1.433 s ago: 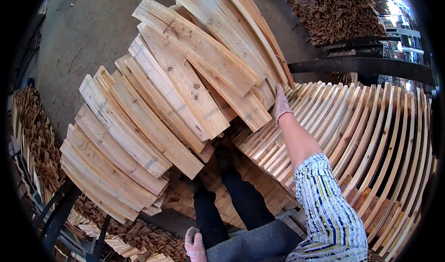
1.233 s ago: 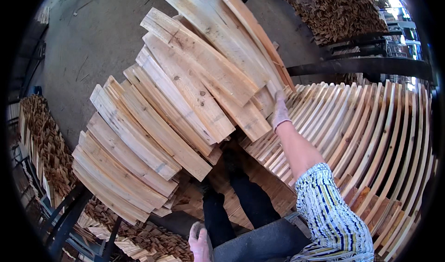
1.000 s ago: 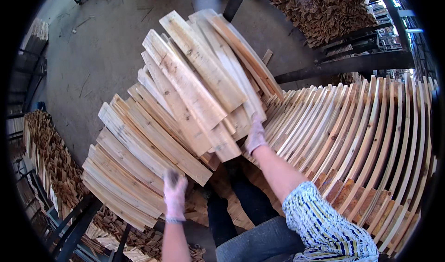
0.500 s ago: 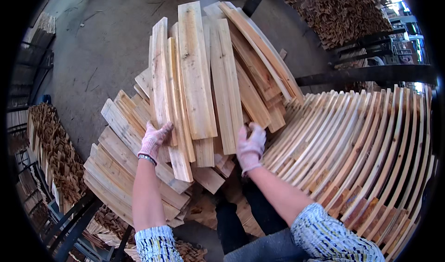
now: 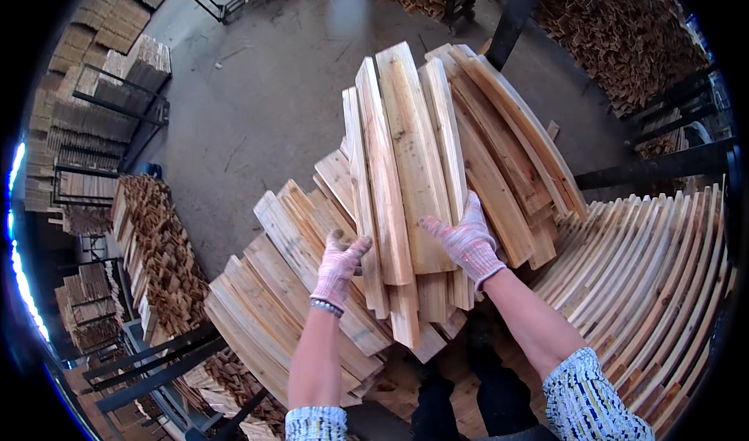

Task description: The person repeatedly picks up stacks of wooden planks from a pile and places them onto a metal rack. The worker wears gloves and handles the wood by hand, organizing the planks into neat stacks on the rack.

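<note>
Several wooden boards (image 5: 417, 168) lie lengthwise before me on a fanned stack, their near ends overlapping. My left hand (image 5: 341, 269), in a pale pink knitted glove, is beside the left edge of these boards, thumb and fingers apart. On the other side, my gloved right hand (image 5: 468, 242) rests against the right edge of the boards. Its thumb stretches over a wide board and its fingers point away along the side. Neither hand is closed round a board. Part of the right fingers is hidden by the hand itself.
Fanned boards (image 5: 273, 301) spread at the lower left. Darker curved boards (image 5: 507, 168) lie right of the middle. A long row of boards on edge (image 5: 647, 277) fills the right side. Dark metal bars (image 5: 659, 166) stick out there. Wood piles (image 5: 168, 246) stand around the concrete floor (image 5: 257, 113).
The view has shifted, so the stack sits further right. The top boards lie closer together. My right hand has uncurled and come against their right edge; the left hand's fingers are off the boards' top.
</note>
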Demonstrator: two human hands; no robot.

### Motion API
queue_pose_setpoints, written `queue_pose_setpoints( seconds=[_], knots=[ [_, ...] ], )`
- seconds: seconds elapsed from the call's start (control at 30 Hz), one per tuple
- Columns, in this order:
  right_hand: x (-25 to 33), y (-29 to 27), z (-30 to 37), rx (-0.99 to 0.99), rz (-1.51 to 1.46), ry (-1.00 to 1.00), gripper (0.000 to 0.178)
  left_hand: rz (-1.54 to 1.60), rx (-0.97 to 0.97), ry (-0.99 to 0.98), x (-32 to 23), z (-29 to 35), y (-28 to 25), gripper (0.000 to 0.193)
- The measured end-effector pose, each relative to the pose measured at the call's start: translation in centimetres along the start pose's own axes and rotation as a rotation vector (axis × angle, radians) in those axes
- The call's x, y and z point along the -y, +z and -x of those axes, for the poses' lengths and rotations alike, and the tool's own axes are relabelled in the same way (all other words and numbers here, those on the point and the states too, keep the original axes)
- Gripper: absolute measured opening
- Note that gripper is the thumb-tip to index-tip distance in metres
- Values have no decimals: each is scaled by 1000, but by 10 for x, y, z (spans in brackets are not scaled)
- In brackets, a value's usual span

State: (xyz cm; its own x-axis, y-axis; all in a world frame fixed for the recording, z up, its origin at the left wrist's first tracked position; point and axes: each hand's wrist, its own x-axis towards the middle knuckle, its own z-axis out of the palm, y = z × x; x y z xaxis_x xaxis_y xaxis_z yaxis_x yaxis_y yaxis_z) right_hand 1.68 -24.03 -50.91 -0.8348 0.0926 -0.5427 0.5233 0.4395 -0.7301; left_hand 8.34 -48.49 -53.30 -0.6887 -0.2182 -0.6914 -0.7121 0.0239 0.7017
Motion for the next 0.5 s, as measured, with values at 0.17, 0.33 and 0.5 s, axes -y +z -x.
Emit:
queue_pose_setpoints(
  seconds=[0.17,0.33,0.5],
  knots=[
    [-4,-5,-10,118,-147,-15,120,335,-34,86,22,-12,21,83],
    [-21,-14,-8,110,-30,-59,122,478,197,15,16,8,25,73],
    [-68,-20,76,202,-187,88,118,490,179,-246,52,98,14,62]
  ],
)
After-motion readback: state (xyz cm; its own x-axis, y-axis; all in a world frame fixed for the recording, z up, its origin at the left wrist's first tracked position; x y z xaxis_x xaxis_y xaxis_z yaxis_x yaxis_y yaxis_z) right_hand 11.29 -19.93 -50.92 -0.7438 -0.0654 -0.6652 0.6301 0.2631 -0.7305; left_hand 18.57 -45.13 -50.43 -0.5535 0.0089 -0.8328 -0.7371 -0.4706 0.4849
